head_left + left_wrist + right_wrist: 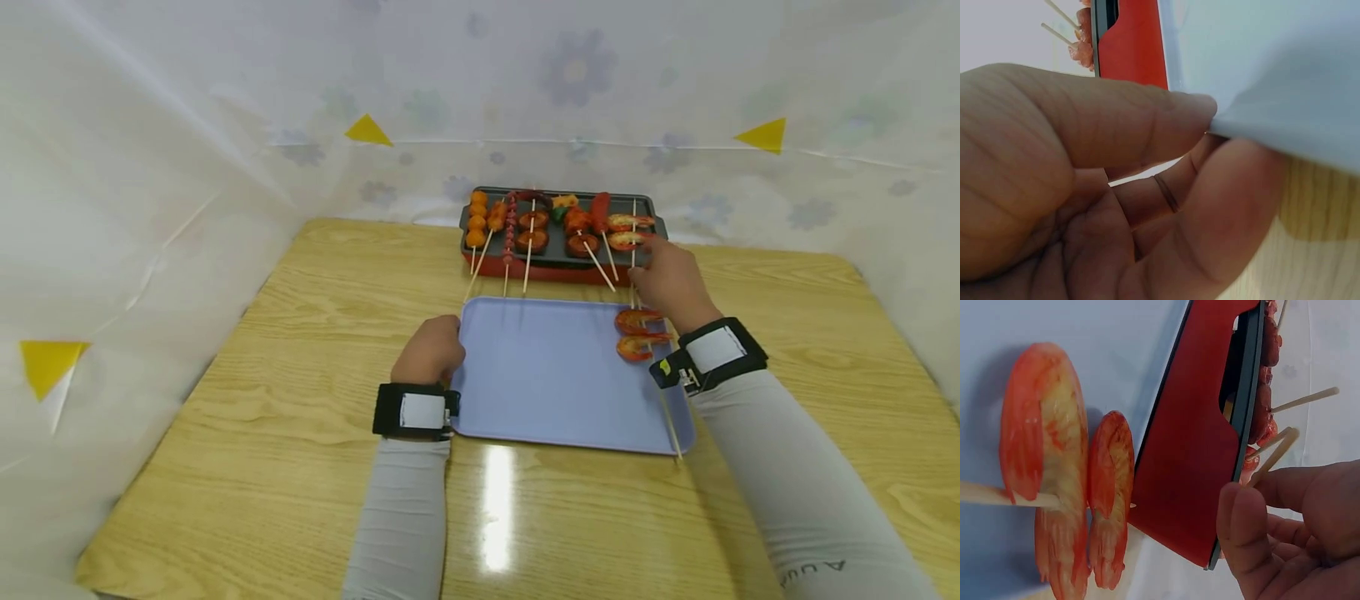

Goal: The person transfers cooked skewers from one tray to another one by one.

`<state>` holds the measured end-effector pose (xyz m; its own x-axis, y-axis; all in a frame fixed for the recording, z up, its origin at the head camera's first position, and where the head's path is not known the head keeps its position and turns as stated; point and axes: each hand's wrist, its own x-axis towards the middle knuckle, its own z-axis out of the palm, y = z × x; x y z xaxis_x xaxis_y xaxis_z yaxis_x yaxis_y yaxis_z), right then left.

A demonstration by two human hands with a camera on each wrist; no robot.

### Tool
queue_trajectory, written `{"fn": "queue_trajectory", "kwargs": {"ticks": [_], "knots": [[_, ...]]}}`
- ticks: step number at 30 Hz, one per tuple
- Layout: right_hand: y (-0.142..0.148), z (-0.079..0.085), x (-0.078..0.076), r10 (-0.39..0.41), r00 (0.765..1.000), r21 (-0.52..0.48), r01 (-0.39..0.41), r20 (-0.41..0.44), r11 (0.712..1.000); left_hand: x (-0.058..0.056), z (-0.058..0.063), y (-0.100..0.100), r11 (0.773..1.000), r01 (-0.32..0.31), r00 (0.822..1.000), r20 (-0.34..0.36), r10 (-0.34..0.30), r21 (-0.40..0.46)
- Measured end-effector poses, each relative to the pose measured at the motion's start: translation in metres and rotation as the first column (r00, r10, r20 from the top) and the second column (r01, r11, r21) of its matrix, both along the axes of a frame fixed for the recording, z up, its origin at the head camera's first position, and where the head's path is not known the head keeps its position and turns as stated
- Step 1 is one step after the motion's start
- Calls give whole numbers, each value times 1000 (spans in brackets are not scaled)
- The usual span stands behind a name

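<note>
My left hand pinches the left edge of a pale blue tray, thumb on top and fingers below, as the left wrist view shows. At the grill's right end, my right hand pinches the stick of a shrimp skewer whose two shrimp halves lie on the grill plate. Another shrimp skewer lies along the tray's right side under my right wrist, its stick reaching over the near edge. Its two orange-red shrimp are close up in the right wrist view.
A red tabletop grill with a dark plate stands behind the tray. It holds several skewers, among them orange balls and a red sausage; sticks poke over its front. The wooden table meets a flowered plastic sheet behind.
</note>
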<state>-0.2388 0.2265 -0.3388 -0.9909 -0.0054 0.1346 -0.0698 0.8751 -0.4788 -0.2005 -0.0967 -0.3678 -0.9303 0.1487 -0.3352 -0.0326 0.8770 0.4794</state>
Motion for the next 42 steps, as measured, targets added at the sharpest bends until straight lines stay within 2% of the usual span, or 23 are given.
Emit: {"fn": "queue_trajectory", "kwargs": {"ticks": [9, 18, 27, 34, 42], "knots": [[3, -3, 3, -33, 988, -81, 46, 150, 996, -1, -1, 1, 1000, 2, 1000, -7, -2, -6], [4, -9, 10, -36, 987, -108, 54, 157, 993, 0, -2, 1, 1000, 9, 1000, -9, -9, -10], [6, -12, 10, -25, 974, -172, 66, 225, 983, -1, -1, 1, 1000, -1, 1000, 5, 1, 5], [10, -19, 8, -24, 962, -171, 72, 271, 983, -1, 1, 0, 1000, 13, 1000, -6, -13, 6], [12, -23, 7, -9, 966, -183, 58, 259, 981, -2, -2, -1, 1000, 17, 1000, -16, -17, 8]]}}
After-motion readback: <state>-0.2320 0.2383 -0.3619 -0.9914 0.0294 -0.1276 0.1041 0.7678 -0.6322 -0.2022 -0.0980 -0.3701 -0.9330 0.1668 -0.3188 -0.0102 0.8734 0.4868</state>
